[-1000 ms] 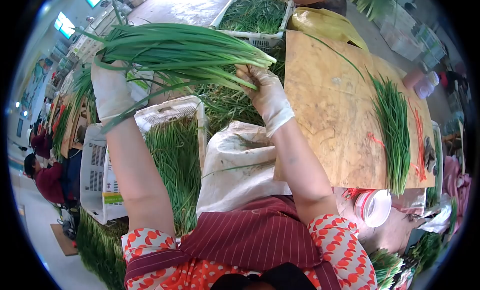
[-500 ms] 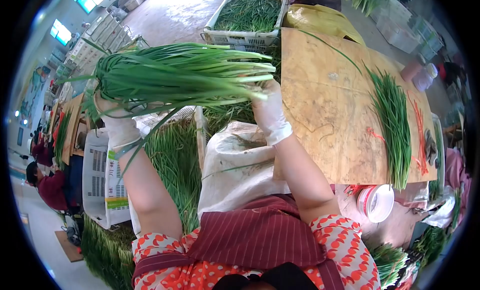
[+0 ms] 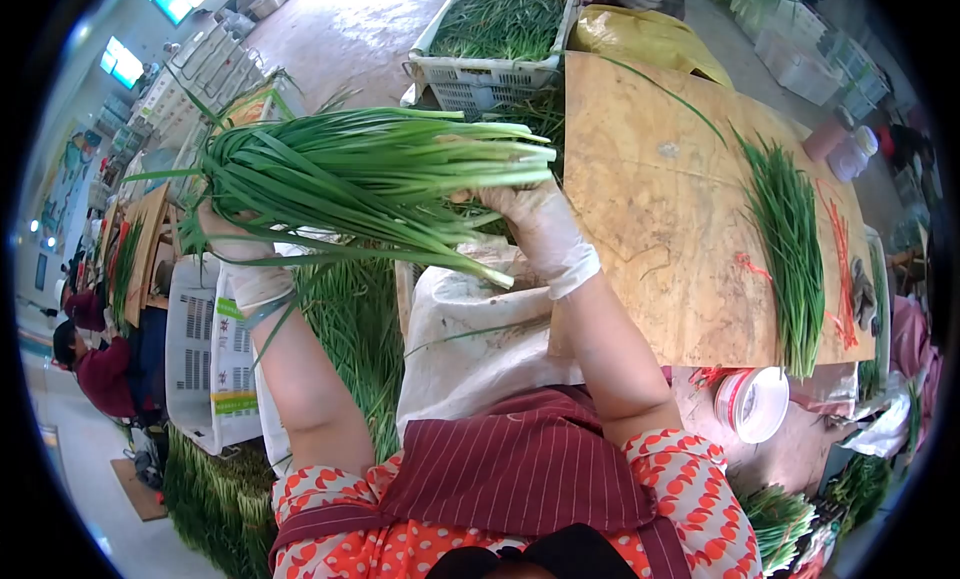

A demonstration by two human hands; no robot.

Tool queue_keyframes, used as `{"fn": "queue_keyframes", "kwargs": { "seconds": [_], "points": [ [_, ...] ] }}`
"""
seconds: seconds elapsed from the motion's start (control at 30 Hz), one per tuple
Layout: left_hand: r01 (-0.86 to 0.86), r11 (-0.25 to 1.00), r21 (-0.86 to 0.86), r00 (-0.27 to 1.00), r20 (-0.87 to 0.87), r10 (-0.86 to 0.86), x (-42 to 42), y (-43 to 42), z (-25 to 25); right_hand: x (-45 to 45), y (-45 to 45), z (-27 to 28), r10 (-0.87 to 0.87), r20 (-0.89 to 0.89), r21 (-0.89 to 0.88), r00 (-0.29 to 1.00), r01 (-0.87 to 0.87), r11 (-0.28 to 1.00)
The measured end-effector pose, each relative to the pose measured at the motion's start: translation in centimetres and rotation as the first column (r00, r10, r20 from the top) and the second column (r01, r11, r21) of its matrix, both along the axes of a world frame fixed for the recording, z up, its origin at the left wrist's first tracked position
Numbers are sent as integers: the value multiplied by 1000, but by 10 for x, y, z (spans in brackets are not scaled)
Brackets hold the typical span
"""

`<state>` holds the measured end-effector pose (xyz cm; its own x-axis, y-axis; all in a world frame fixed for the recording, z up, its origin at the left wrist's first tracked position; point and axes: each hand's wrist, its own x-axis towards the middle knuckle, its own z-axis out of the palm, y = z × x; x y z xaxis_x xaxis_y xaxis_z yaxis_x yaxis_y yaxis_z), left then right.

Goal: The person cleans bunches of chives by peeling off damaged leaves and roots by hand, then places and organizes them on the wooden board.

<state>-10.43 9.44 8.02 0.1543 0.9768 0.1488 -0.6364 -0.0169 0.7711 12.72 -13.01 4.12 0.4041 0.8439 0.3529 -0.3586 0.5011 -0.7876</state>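
A large bunch of garlic chives [image 3: 330,164] is held level in front of me, its green leaves to the left and pale stem ends to the right. My left hand [image 3: 238,254], in a whitish glove, grips the leafy end from below, fingers partly hidden by the leaves. At the stem end my right hand [image 3: 540,224], gloved too, is closed around the underside of the stems. A few stems splay down and apart from the rest near that hand. Under the bunch are a white sack [image 3: 470,329] and a heap of loose chives [image 3: 365,319].
On my right, a wooden board [image 3: 660,209] carries a laid-out row of chives [image 3: 785,249] and red ties [image 3: 840,279]. A white bucket [image 3: 752,406] stands below its edge. Ahead is a crate of chives [image 3: 490,74]. A white crate [image 3: 192,349] and another person [image 3: 105,374] are at left.
The bunch has dropped slightly and its stems have spread, with some now slanting down toward the sack. My right hand has turned and curled under the stems; my left hand has lowered a little.
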Motion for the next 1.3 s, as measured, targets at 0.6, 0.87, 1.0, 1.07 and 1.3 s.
{"fn": "queue_keyframes", "kwargs": {
  "seconds": [0.6,0.87,1.0,1.07,1.3],
  "points": [
    [-65,997,-42,998,13,66,22,-73,-8,-6,5,-24,-169,-53,-106,984,163,981],
    [-219,975,-34,976,-9,218,4,-54,-9,20,-18,-22,89,384,-172,919,-24,985],
    [-209,977,-37,978,-24,208,-5,-58,-17,30,-37,-15,238,402,-349,884,-92,933],
    [-212,976,-40,977,-24,211,-11,-56,-20,38,-45,-16,236,390,-396,890,-69,916],
    [-221,975,27,975,-21,221,-16,-60,-20,96,-65,-24,-381,222,-156,897,419,895]
  ]
}}
